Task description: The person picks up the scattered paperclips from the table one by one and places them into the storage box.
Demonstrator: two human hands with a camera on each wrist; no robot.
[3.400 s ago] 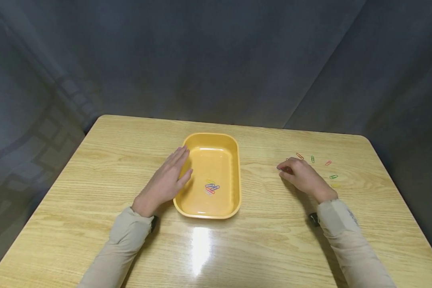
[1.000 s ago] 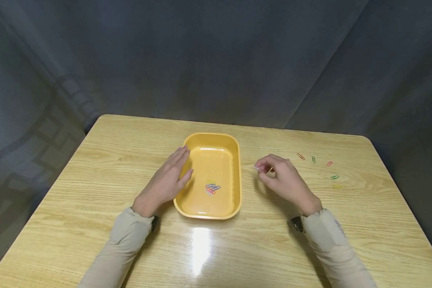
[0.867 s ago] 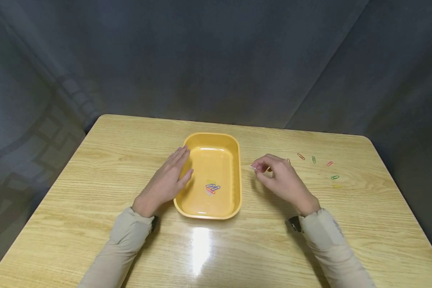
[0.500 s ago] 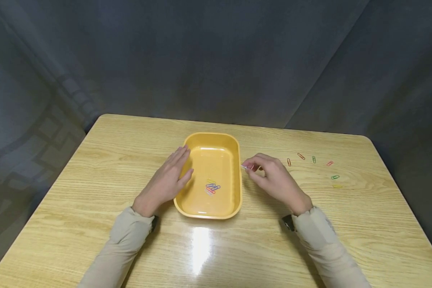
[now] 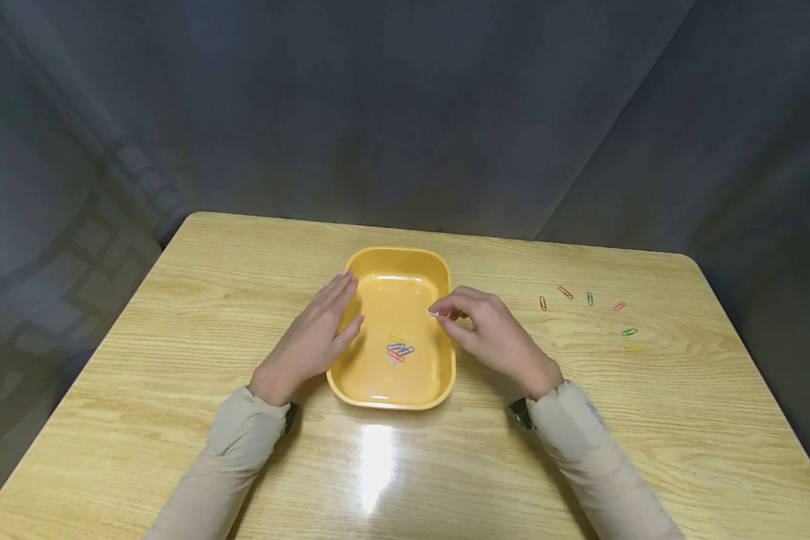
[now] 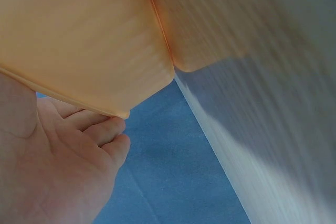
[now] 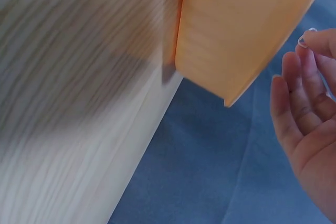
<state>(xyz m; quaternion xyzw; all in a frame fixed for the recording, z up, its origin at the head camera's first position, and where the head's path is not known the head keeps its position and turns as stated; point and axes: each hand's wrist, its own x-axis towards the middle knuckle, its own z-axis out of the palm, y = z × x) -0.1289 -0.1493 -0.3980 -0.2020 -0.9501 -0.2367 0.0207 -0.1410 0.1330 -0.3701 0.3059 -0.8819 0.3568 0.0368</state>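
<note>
Between thumb and fingertips my right hand (image 5: 482,326) pinches a white paper clip (image 5: 434,313), held over the right rim of the yellow tray (image 5: 397,406). The right wrist view shows a white loop of that paper clip (image 7: 302,40) sticking out at the fingertips. My left hand (image 5: 310,334) rests with straight fingers along the tray's left rim; in the left wrist view its fingers (image 6: 105,129) lie against the outside of the rim. Inside the tray, toward the near end, lies a small group of blue, red, yellow and white paper clips (image 5: 398,350).
Right of the tray, several loose paper clips lie scattered on the wooden table (image 5: 547,465): red clips (image 5: 565,292), green clips (image 5: 629,332), a pink clip (image 5: 619,306) and a yellow clip (image 5: 634,349). A dark curtain (image 5: 405,112) hangs behind the table.
My right hand has carried the white paper clip leftward from the scattered clips to above the tray's right rim, uncovering a red clip on the table. The left hand stays at the tray.
</note>
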